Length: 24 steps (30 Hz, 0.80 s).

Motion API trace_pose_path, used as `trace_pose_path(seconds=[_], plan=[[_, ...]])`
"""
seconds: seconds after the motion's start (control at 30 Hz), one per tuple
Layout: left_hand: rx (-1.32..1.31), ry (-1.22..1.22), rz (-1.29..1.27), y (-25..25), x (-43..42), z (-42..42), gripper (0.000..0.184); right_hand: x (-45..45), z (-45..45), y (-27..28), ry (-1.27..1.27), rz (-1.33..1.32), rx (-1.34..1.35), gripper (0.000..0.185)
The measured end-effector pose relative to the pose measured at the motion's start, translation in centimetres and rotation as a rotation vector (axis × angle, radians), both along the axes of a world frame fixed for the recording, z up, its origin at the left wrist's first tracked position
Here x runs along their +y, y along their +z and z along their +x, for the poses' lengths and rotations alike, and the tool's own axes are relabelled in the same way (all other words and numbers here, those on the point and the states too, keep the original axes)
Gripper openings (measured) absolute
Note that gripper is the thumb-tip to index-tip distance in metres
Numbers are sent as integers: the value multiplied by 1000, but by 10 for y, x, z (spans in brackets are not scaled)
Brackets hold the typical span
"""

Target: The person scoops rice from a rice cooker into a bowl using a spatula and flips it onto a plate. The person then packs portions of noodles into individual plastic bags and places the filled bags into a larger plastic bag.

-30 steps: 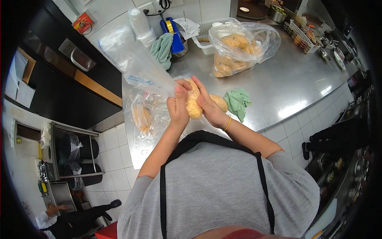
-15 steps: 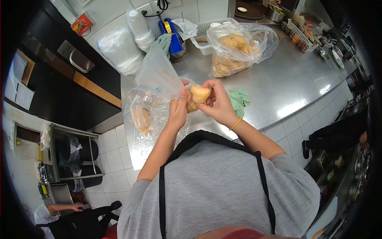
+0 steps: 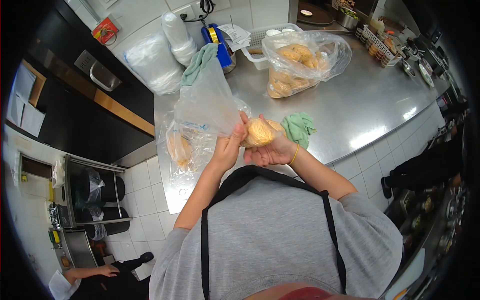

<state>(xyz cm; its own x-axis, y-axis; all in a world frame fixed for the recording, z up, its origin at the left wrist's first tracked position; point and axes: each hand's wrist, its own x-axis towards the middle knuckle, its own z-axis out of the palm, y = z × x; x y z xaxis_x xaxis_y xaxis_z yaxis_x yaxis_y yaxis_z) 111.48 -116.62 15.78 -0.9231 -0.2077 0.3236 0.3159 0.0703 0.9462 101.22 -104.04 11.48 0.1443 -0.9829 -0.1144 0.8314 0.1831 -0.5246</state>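
A clear plastic bag [image 3: 212, 97] stretches up and left over the steel counter, its lower end packed with a rounded lump of yellow-orange food [image 3: 261, 133]. My left hand [image 3: 229, 148] is closed on the bag, thumb and fingers pinching the plastic beside the lump. Palm turned up, my right hand [image 3: 274, 152] cradles the lump from below and the right, its fingers curled under it. Part of the yellow food shows behind the lump, next to a crumpled green cloth [image 3: 299, 129]. Left of my hands lies a smaller bag of yellow food [image 3: 178, 148] on loose clear plastic.
A large open bag of yellow portions [image 3: 295, 67] stands at the back by a white basket [image 3: 255, 50]. Rolls of plastic bags [image 3: 154, 62], a blue tape dispenser [image 3: 218, 47] and another green cloth [image 3: 200, 64] sit back left. Other people stand at lower left and far right.
My right hand has turned from gripping the lump's side with the fingertips to palm up beneath it. The lump has moved slightly right and down; my left hand keeps its pinch.
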Motion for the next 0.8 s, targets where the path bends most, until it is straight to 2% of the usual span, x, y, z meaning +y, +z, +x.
trace_pose_path(seconds=[0.07, 0.1, 0.17, 0.2, 0.23, 0.27, 0.3, 0.4, 0.43, 0.5, 0.53, 0.57, 0.6, 0.63, 0.7, 0.77, 0.8], plan=[[-9, -39, 44, -4, 5, -2, 37, 1, -1, -5, -187, 17, -69, 69], [-20, -70, 88, -7, 7, -2, 38, 1, -2, -5, -188, 16, -70, 69], [8, -32, 74, -18, 8, -2, 38, 0, -5, -5, -432, 34, 119, 55], [39, 5, 63, -22, 8, -4, 38, 0, -5, -2, -432, 34, 119, 55], [38, 5, 64, -24, 7, -4, 38, 2, -3, 3, -544, -16, 222, 49], [25, 37, 171, -26, 6, -5, 38, 4, 1, 8, -655, -65, 324, 47], [13, 69, 277, -28, 5, -6, 37, 5, 3, 13, -653, -63, 322, 47], [17, 175, 384, -43, 0, -14, 35, 6, 9, 23, -844, -234, 1230, 54], [17, 209, 419, -43, 0, -15, 35, 5, 9, 21, -846, -234, 1228, 54], [-115, 226, 490, -39, -2, -11, 33, 3, 8, 15, -894, -474, 1808, 51], [-114, 225, 490, -39, -4, -11, 33, 2, 10, 13, -860, -495, 1798, 46], [-179, 239, 605, -38, -6, -9, 32, 3, 12, 13, -859, -497, 1799, 46], [-244, 253, 721, -38, -7, -8, 31, 6, 14, 16, -763, -497, 1689, 45], [-244, 255, 721, -37, -8, -6, 31, 8, 16, 16, -670, -495, 1577, 44], [-133, 136, 763, -31, -9, -3, 34, 11, 14, 10, -698, -448, 1572, 49], [-109, 133, 684, -21, -2, -3, 35, 6, 7, -4, -708, 131, 651, 55], [-85, 127, 603, -18, 1, -3, 37, 9, -2, 1, -508, 126, 357, 57]])
